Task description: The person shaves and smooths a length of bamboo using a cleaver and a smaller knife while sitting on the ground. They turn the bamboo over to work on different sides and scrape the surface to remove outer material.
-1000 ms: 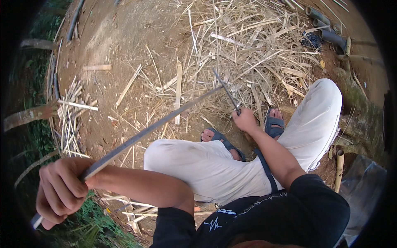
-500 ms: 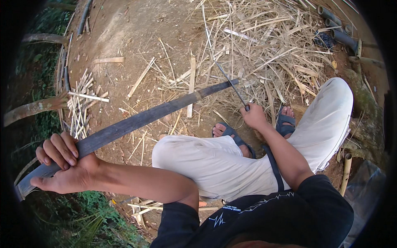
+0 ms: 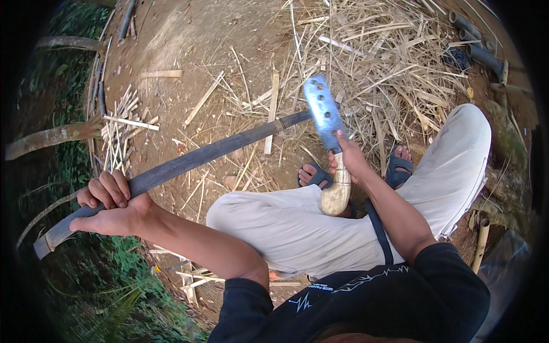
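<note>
My left hand (image 3: 117, 207) is wrapped round a long dark split bamboo strip (image 3: 211, 155) near its end at the left. The strip slants up to the right, with a joint partway along it. My right hand (image 3: 353, 159) grips a broad-bladed knife (image 3: 322, 106) with several round holes in its shiny blade. Its pale, curved handle (image 3: 336, 197) ends in a thick bulb over my thigh. The blade's flat side shows, and it covers part of the strip's far end; I cannot tell whether they touch.
Pale bamboo shavings (image 3: 377, 74) form a heap ahead to the right. Several thin sticks (image 3: 123, 123) are piled at the left by a log-railed edge with greenery beyond. Bamboo tubes (image 3: 480, 54) lie at the far right. My sandalled feet (image 3: 313, 176) are near the strip.
The knife has turned from edge-on to showing its flat side, and its handle has come into view. My left hand and the bamboo strip have shifted slightly up and right.
</note>
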Demonstrator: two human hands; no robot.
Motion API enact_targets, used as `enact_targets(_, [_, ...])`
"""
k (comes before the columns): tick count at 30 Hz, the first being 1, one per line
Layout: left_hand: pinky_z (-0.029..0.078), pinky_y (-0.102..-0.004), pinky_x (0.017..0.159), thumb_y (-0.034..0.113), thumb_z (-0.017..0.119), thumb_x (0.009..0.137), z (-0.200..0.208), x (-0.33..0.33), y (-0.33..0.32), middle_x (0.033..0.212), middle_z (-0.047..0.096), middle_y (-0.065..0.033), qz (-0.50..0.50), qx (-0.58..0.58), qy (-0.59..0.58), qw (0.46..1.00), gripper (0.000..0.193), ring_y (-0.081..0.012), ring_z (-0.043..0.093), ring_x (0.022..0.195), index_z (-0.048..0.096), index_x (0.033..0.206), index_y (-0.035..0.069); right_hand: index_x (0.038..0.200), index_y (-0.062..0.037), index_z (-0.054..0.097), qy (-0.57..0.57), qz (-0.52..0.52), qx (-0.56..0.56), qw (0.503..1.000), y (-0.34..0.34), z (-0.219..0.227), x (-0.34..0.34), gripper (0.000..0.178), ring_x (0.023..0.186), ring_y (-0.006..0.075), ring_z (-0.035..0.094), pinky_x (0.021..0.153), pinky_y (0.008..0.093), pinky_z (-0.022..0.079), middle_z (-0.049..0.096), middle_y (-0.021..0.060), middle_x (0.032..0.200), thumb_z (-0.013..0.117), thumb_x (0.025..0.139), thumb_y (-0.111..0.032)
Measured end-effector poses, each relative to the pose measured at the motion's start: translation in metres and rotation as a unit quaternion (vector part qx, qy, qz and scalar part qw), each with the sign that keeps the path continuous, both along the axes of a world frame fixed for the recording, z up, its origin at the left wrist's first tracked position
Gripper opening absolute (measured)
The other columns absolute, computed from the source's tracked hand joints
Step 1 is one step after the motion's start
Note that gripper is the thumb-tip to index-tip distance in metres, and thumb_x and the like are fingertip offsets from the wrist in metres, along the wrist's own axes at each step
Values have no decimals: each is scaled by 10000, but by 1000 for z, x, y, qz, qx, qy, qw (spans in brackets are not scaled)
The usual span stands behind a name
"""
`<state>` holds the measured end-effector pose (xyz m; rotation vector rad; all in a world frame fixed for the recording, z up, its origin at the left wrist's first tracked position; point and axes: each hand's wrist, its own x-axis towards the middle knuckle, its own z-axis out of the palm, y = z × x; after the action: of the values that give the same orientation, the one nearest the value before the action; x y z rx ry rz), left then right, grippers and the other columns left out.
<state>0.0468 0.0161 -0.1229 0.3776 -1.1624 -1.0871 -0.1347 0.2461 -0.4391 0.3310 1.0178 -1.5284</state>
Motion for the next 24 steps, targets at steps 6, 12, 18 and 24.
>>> enact_targets(6, [139,-207,315,718,221,940,2,10,28,472,216,36,57,-9,3,998,641,-69,183,364,359,689,145,990,-65,454,-7,150,-118,982,-8,32,6,503,417,140,478,380,328,441,503,52,568,420,985,-566])
enact_targets(12, [135,-206,323,690,234,960,4,5,36,488,217,35,75,-4,16,997,616,-73,172,375,365,699,148,929,-97,490,-191,155,-123,961,-7,39,23,468,389,90,423,370,262,391,471,25,554,498,953,-564])
enact_targets(18, [117,-218,338,686,255,962,6,0,34,502,205,44,101,10,28,994,593,-72,173,377,358,736,147,1000,-109,481,-151,109,-132,974,-8,36,14,476,408,73,417,367,242,390,459,-2,568,508,943,-581])
enact_targets(24, [124,-226,347,682,252,965,3,-6,40,504,201,37,151,18,13,988,586,-79,178,383,343,760,142,1052,-89,484,-145,212,-164,953,5,80,31,465,423,76,447,373,263,403,485,20,584,532,949,-540])
